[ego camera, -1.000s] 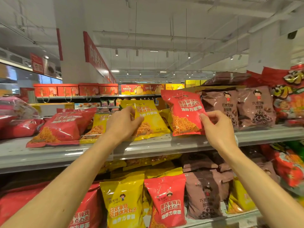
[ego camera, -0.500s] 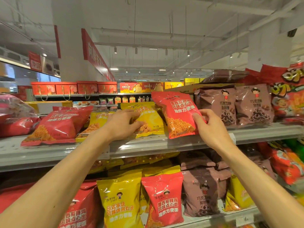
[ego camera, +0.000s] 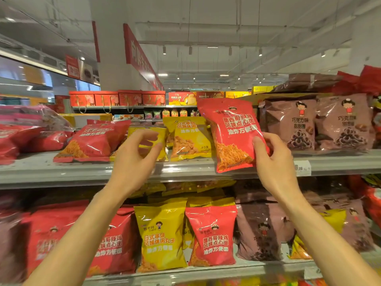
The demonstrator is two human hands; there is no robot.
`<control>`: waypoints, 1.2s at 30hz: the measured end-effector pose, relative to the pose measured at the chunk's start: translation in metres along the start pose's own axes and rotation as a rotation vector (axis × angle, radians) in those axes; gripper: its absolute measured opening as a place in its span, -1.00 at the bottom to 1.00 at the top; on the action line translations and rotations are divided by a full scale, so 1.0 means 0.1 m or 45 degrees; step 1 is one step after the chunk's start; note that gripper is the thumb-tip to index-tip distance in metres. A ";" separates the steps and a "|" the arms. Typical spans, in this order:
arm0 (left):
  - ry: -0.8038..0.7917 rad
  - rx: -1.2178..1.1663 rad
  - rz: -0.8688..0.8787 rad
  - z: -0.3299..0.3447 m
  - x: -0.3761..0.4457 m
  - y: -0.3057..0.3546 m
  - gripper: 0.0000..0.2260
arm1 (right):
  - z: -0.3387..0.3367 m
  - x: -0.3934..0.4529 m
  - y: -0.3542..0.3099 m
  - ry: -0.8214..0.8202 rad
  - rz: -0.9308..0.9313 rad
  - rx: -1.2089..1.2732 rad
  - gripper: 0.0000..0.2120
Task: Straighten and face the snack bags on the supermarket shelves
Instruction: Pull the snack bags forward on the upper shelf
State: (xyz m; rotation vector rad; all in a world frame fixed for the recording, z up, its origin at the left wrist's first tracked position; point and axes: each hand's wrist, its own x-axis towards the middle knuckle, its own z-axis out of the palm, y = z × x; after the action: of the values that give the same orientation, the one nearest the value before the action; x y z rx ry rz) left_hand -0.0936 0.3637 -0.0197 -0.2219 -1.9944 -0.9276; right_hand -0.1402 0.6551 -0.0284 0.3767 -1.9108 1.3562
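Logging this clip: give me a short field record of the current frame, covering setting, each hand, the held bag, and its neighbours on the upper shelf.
setting: supermarket aisle, upper shelf at about hand height
right hand: grips the red snack bag by its lower right edge
red snack bag: upright, tilted, front facing the camera, bottom overhanging the shelf lip
left hand: fingers loosely curled, holding nothing, in front of a yellow bag
right neighbours: two brown bags, upright
left neighbour: red bag lying flat
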 end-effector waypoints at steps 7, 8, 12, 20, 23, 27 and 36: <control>0.151 -0.209 -0.098 -0.45 -0.56 -0.20 -0.87 | 0.26 -0.43 -0.16 0.101 0.015 0.042 -0.74; 0.144 -0.247 -0.125 -0.52 -0.61 -0.28 -0.88 | 0.32 -0.51 -0.21 0.124 0.016 0.042 -0.73; 0.080 -0.308 -0.179 -0.91 -0.81 -0.65 -0.86 | 0.65 -0.87 -0.42 0.202 0.050 0.034 -0.74; 0.018 -0.450 -0.235 -1.87 -0.91 -1.31 -0.88 | 1.49 -1.54 -0.94 0.312 0.103 0.034 -0.75; 0.001 -0.454 -0.219 -2.15 -0.88 -1.49 -0.88 | 1.75 -1.70 -1.15 0.303 0.110 0.028 -0.73; 0.012 -0.413 -0.180 -2.48 -0.81 -1.66 -0.87 | 2.06 -1.78 -1.42 0.273 0.117 0.029 -0.77; 0.105 0.107 0.089 -3.04 -0.22 -1.99 -0.86 | 2.88 -1.64 -2.06 0.104 0.009 0.061 -0.83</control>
State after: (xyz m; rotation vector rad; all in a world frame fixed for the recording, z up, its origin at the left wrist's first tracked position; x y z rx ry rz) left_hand 0.0227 0.0195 -0.0455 -0.2020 -1.9329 -0.7949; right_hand -0.0185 0.2852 -0.0504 0.3333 -1.8171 1.4027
